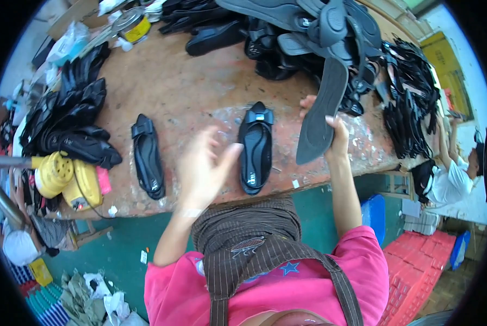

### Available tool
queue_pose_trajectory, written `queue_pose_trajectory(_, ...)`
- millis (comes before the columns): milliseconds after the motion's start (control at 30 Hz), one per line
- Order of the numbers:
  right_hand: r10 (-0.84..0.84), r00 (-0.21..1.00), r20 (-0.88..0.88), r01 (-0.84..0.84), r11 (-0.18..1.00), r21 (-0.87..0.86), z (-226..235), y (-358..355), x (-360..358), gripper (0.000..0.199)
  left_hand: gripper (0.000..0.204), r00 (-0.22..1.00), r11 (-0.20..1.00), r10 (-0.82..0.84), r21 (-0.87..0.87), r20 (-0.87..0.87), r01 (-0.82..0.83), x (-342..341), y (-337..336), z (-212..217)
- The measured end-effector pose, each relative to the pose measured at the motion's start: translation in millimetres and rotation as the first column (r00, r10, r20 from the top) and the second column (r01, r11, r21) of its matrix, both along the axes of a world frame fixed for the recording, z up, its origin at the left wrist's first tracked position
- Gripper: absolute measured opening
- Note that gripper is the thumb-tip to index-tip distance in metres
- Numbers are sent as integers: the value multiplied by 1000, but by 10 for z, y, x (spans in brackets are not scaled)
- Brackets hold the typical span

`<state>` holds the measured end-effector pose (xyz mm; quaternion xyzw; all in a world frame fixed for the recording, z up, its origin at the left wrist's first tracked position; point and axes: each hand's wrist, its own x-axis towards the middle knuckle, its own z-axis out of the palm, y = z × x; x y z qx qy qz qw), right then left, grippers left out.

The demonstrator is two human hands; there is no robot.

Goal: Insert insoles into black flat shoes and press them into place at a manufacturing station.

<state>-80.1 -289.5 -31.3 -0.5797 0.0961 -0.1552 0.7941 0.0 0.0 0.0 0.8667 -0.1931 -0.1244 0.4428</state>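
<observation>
My right hand point(337, 140) grips a dark grey shoe sole point(325, 108), thumb on its face and fingertips showing past the far edge. The sole is held tilted above the table. Over the table's front part, my left hand point(203, 168) is slightly blurred, its thumb stretched away from the fingers, with nothing in it. Just right of that hand lies a black pointed flat shoe point(256, 152) with a bow, its insole facing up. A matching black flat shoe point(147, 157) rests farther left, apart from the hand.
Grey soles point(330, 27) are heaped at the back right, beside bundles of black straps point(412, 98). Black shoe uppers point(72, 114) pile up at the left, near a yellow tool point(56, 174). A tin point(132, 26) stands at the back. Another person point(455, 179) is at far right.
</observation>
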Motion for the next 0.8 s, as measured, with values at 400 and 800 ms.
queue_pose_trajectory(400, 41, 964, -263, 115, 827, 551, -743, 410, -512, 67, 18, 861, 966, 239, -22, 449, -256, 598, 517, -518)
queue_pose_trajectory(800, 150, 944, -294, 32, 846, 533, -971, 445, -391, 66, 26, 988, 790, 148, 596, 44, -145, 819, 1876, -463)
